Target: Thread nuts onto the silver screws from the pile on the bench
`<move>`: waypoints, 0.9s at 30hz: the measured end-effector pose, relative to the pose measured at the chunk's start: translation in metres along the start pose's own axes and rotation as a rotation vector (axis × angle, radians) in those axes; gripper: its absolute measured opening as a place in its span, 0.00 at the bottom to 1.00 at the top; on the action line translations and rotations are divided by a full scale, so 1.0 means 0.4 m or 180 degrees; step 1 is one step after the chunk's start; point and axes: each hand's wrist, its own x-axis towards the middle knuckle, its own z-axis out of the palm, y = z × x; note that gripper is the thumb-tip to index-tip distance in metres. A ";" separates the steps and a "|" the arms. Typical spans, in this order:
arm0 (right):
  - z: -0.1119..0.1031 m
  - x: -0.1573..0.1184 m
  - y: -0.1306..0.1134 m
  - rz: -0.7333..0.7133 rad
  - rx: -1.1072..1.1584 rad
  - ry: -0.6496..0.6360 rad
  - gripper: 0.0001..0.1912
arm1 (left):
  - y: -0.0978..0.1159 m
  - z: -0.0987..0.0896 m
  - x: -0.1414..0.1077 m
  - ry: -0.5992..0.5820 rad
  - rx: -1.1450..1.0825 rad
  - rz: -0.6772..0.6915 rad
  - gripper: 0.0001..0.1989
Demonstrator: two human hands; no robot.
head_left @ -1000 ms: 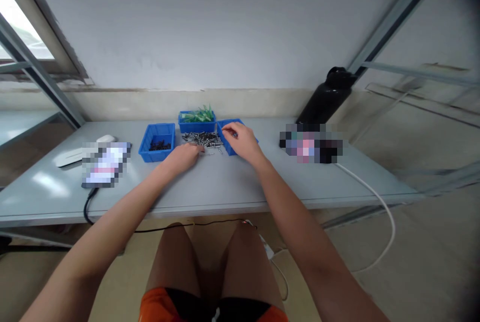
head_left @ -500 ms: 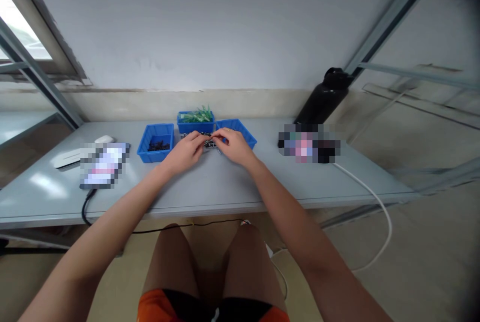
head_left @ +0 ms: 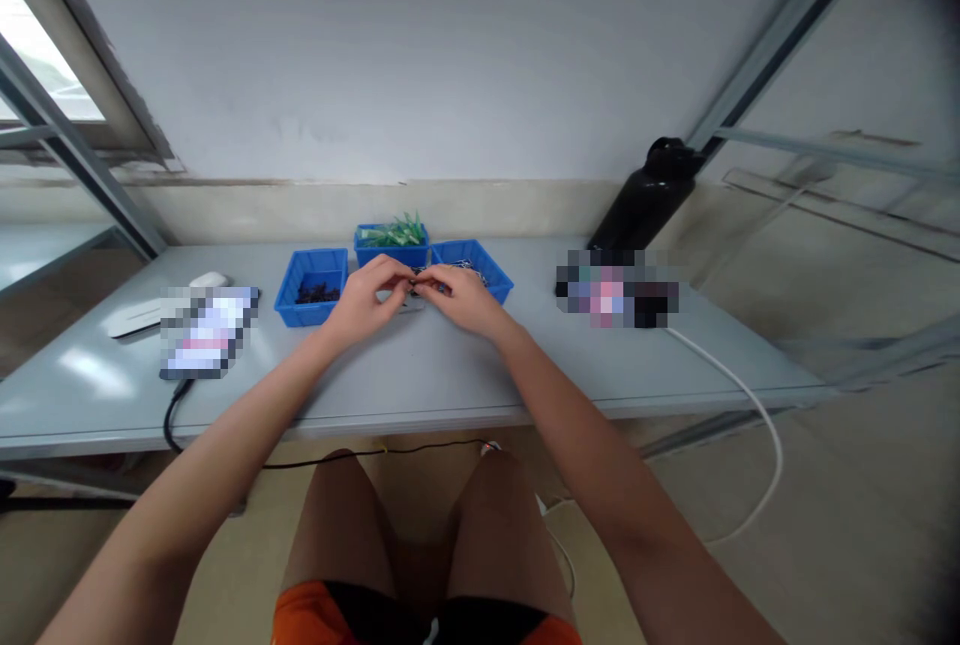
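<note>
My left hand [head_left: 373,297] and my right hand [head_left: 463,295] meet over the middle of the table, fingertips pinched together. Something small and dark sits between them, too small to name. Beneath and behind the fingers lie small dark and metallic pieces, mostly hidden by the hands. To the left of my left hand stands a blue bin [head_left: 283,303] with small dark pieces [head_left: 319,292] in it. Partly behind my right hand is another blue bin [head_left: 501,283] holding shiny metallic pieces [head_left: 474,270]. A third blue bin [head_left: 391,255] at the back holds green-and-white strips [head_left: 394,230].
On the grey table [head_left: 420,375], a phone [head_left: 210,330] with a black cable lies left, near a white flat object [head_left: 139,316] and a white rounded item [head_left: 209,280]. At right stand a black bottle [head_left: 641,205] and a blurred-out device [head_left: 611,290] with a white cable [head_left: 739,380].
The fingers of both hands have shifted their pinch slightly. My left hand's thumb and fingers are more bent, and my right hand has lowered a little, showing more of the right bin's contents.
</note>
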 end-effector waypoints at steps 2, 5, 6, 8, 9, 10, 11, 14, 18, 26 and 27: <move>0.000 0.000 0.000 0.0020 0.0040 -0.0003 0.10 | 0.000 0.000 0.000 0.0051 -0.0086 -0.0017 0.08; 0.001 0.000 0.001 -0.0006 0.0070 -0.0043 0.10 | -0.002 0.001 0.001 0.0124 -0.0158 0.0018 0.07; 0.001 -0.001 0.002 -0.0025 0.0064 -0.0054 0.10 | -0.004 0.002 0.001 0.0132 -0.0148 0.0034 0.07; 0.002 -0.001 0.004 -0.0042 0.0047 -0.0047 0.10 | -0.008 0.002 0.001 0.0128 -0.0083 0.0063 0.07; 0.002 -0.001 0.005 -0.0040 0.0040 -0.0022 0.11 | -0.011 0.003 0.002 0.0117 -0.0036 0.0069 0.07; 0.001 -0.001 0.006 -0.0032 0.0037 0.0015 0.11 | -0.014 0.003 0.002 0.0106 0.0009 0.0065 0.07; 0.000 -0.001 0.007 -0.0021 0.0039 0.0061 0.11 | -0.018 0.002 0.002 0.0100 0.0043 0.0047 0.07; -0.005 -0.001 0.007 0.0016 0.0044 0.0247 0.11 | -0.028 0.003 0.002 0.0094 0.0052 -0.0100 0.07; -0.009 -0.003 0.002 0.0047 0.0021 0.0384 0.13 | -0.039 0.009 0.001 0.0037 0.0007 -0.0282 0.08; -0.005 -0.005 -0.006 0.0030 0.0038 0.0375 0.12 | -0.046 0.018 0.001 -0.0044 -0.0006 -0.0246 0.06; -0.004 -0.005 -0.006 0.0031 0.0033 0.0367 0.12 | -0.047 0.018 0.001 -0.0049 0.0010 -0.0250 0.06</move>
